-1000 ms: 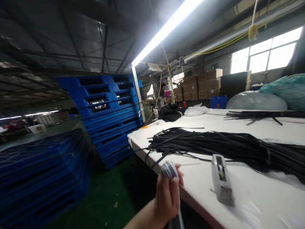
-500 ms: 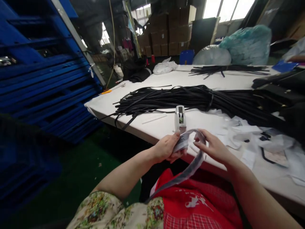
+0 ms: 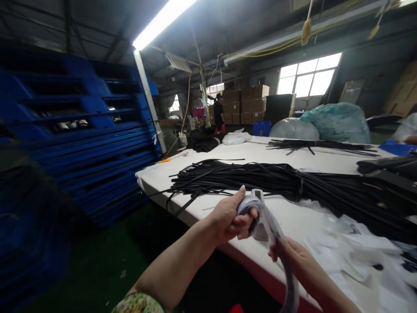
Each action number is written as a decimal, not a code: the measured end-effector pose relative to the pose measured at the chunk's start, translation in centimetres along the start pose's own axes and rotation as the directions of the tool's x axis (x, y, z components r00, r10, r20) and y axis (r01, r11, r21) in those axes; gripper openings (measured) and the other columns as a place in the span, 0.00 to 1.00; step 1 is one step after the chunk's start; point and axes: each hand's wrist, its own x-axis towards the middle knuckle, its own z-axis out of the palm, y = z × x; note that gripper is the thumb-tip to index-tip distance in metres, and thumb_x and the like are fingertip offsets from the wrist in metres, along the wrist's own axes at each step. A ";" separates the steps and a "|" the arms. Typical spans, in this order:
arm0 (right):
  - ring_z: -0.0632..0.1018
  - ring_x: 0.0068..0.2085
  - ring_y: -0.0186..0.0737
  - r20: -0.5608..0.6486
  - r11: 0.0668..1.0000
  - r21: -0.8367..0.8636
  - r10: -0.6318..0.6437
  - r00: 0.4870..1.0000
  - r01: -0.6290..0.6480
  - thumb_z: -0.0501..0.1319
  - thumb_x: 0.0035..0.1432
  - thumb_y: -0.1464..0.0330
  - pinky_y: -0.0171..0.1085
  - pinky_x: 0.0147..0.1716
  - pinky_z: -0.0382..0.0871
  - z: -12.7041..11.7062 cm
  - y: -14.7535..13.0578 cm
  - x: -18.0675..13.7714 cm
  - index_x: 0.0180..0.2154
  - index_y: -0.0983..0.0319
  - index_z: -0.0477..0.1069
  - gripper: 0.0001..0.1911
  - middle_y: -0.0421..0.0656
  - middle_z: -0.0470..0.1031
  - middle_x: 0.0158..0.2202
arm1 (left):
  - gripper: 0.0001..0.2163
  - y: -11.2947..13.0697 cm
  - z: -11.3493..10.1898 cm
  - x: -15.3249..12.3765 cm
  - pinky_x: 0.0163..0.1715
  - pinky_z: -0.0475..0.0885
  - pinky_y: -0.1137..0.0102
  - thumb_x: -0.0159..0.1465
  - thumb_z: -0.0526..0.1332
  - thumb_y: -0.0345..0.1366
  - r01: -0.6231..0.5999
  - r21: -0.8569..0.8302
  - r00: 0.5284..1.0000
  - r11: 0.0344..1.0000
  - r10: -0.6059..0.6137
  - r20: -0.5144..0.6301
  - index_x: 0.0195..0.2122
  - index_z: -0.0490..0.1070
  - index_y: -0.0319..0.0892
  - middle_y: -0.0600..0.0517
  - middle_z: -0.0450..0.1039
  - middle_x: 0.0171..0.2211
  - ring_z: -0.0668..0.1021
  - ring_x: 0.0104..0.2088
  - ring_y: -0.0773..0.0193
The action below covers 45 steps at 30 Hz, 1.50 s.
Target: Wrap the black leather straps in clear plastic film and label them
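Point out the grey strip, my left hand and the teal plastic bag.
Grey strip (image 3: 271,221), head view: the length running down from its rolled part.
Left hand (image 3: 227,214), head view: its middle, below the thumb.
Teal plastic bag (image 3: 337,122), head view: its front.

The long bundle of thin black strips (image 3: 241,176) is laid on the flat white table (image 3: 252,152).
Left of the table, blue plastic pallets (image 3: 97,156) are stacked; on its right, crumpled white sheets (image 3: 352,248) are spread. Before the long bundle, a coiled grey strip (image 3: 249,203) is held; behind, a smaller black strip bundle (image 3: 319,146) is placed.
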 end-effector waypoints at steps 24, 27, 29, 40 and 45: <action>0.61 0.14 0.28 0.519 0.953 0.277 -0.040 0.854 -0.123 0.54 0.62 0.46 0.29 0.14 0.51 3.6 -6.5 -1.2 0.36 0.64 0.77 0.28 0.36 0.63 0.14 | 0.31 -3.3 -4.3 3.0 0.40 0.70 0.60 0.57 0.54 0.67 -0.403 0.908 0.575 0.112 0.803 0.156 0.35 0.73 0.40 0.43 0.74 0.30 0.75 0.32 0.55; 0.56 0.12 0.28 0.318 0.927 0.359 -0.013 0.948 -0.108 0.59 0.57 0.45 0.31 0.15 0.55 1.0 -5.3 1.0 0.29 0.63 0.74 0.27 0.33 0.58 0.11 | 0.30 -5.2 -4.6 0.9 0.30 0.69 0.66 0.59 0.49 0.66 -0.210 0.960 0.871 0.186 0.481 0.098 0.25 0.70 0.42 0.49 0.68 0.21 0.72 0.24 0.59; 0.64 0.16 0.32 0.242 0.972 0.215 0.045 0.969 -0.099 0.61 0.55 0.45 0.33 0.19 0.62 0.0 -3.6 2.6 0.28 0.63 0.73 0.26 0.38 0.66 0.16 | 0.31 -5.2 -4.4 -0.7 0.21 0.64 0.71 0.65 0.44 0.63 -0.083 0.889 0.982 0.451 0.189 -0.004 0.26 0.71 0.41 0.53 0.65 0.16 0.68 0.18 0.66; 0.69 0.26 0.39 0.233 0.996 0.016 0.077 0.969 -0.083 0.53 0.61 0.45 0.37 0.26 0.63 2.6 0.1 1.1 0.46 0.62 0.73 0.29 0.39 0.70 0.24 | 0.35 -2.5 -6.3 -2.5 0.09 0.59 0.78 0.72 0.33 0.50 0.099 -0.158 0.991 0.982 -0.111 -0.072 0.26 0.73 0.34 0.60 0.52 0.07 0.50 0.06 0.75; 0.73 0.34 0.41 0.133 0.986 -0.165 -0.003 0.991 0.025 0.67 0.52 0.55 0.38 0.35 0.67 2.4 1.5 1.7 0.51 0.60 0.69 0.27 0.41 0.73 0.34 | 0.34 -0.7 -7.1 -2.8 0.11 0.59 0.80 0.73 0.36 0.49 -0.123 -0.263 0.966 0.957 0.055 -0.252 0.27 0.73 0.32 0.61 0.53 0.10 0.52 0.06 0.77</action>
